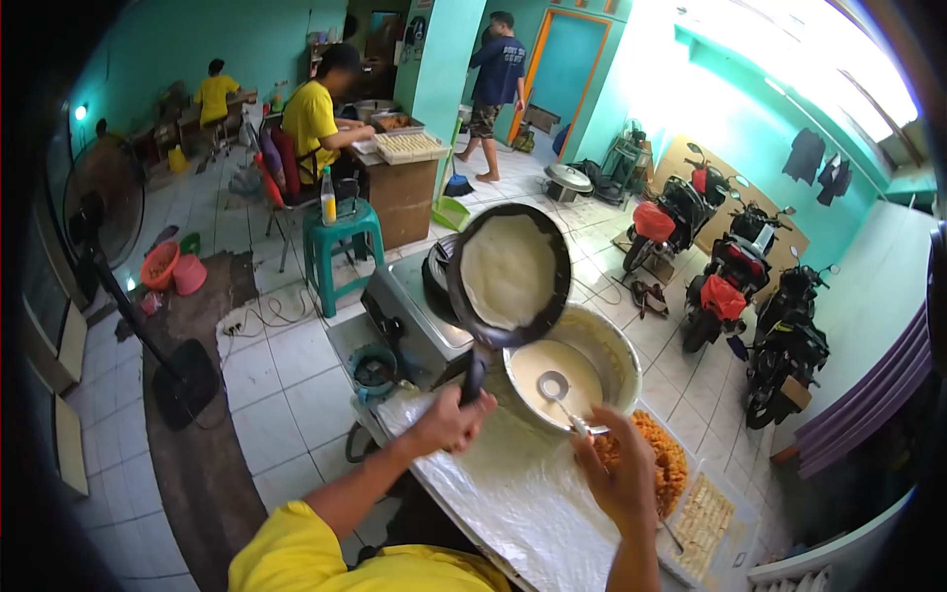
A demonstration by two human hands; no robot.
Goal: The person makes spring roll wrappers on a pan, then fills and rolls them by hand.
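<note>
My left hand (pixel 449 421) is wrapped round the handle of a black frying pan (pixel 556 259), which is raised and tilted beside the stove. A thin pale layer of batter (pixel 510 271) covers much of the pan's inside. My right hand (pixel 619 462) holds the handle end of a ladle (pixel 553 385) between thumb and fingers. The ladle's bowl lies in the cream-coloured batter of a large metal pot (pixel 625 367). Orange filling (pixel 659 456) is heaped right of the pot, partly behind my right hand.
A stove (pixel 406 306) stands behind the pan, with a green stool (pixel 345 242) beyond it. Plastic sheeting (pixel 503 493) covers the near table. A tray of pale pieces (pixel 702 523) sits at right. One person (pixel 314 123) sits working; another (pixel 496 74) walks. Motorbikes (pixel 725 276) stand right.
</note>
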